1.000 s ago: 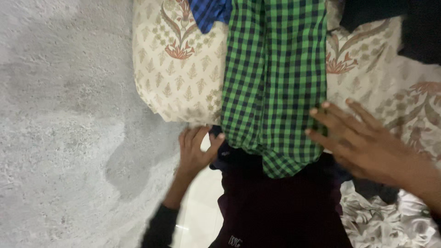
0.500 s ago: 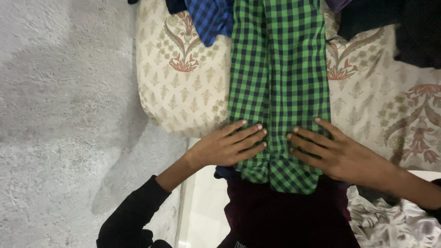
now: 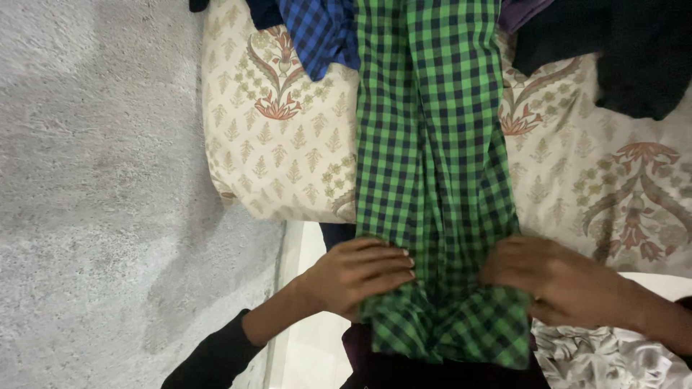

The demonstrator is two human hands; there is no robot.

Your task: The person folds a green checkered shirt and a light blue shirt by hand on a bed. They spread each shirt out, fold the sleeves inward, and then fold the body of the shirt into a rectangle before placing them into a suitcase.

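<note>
A green and dark checked garment [image 3: 432, 166], folded into a long strip, lies over a cream bed cover with a floral print [image 3: 281, 151]. My left hand [image 3: 360, 274] rests flat on the strip's near left edge, fingers stretched over the cloth. My right hand [image 3: 555, 277] sits on its near right edge with the fingers curled onto the cloth, which bunches between my two hands. The near end of the garment [image 3: 461, 331] hangs over something dark below it.
A blue checked cloth [image 3: 317, 32] lies at the far end beside the green strip. Dark clothing [image 3: 620, 50] is piled at the far right. Grey rough floor [image 3: 101, 194] fills the left. A grey patterned cloth [image 3: 605, 360] lies at the near right.
My left hand came up from under the hem onto the cloth. Both hands slid toward the near end, and the fabric now bunches between them. The right hand's fingers have curled.
</note>
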